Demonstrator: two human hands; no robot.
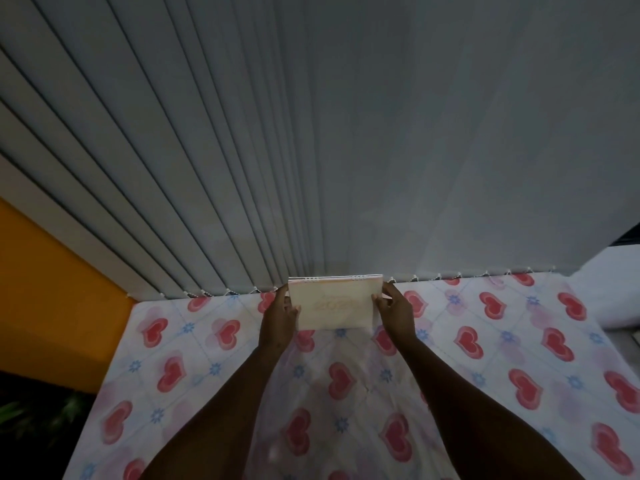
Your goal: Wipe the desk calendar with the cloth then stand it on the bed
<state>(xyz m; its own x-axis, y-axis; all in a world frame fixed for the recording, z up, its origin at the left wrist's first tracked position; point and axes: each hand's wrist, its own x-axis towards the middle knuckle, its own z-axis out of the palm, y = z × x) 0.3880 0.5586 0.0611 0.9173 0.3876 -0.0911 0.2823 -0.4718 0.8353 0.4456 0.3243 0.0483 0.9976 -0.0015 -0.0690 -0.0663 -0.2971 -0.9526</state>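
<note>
At the far left an orange wall (52, 289) met the bed's edge, and below it dark foliage (41, 414) was too dim to make out. The bed (194, 375), spread with a heart-printed sheet, ran to the bottom of the frame, where both forearms were cut off. Wide bare sheet lay on either side of the arms. The left hand (277, 320) gripped the left edge of the desk calendar (334, 306), fingers curled round it and the thumb on its front face. The calendar stood upright at the bed's far edge, just in front of the grey vertical blinds (311, 150); its printed face was washed out and unreadable, and whether its base rested on the sheet could not be told. The right hand (396, 313) clasped the right edge likewise. At the far right a white pillow (609, 292) was cut off by the frame.
</note>
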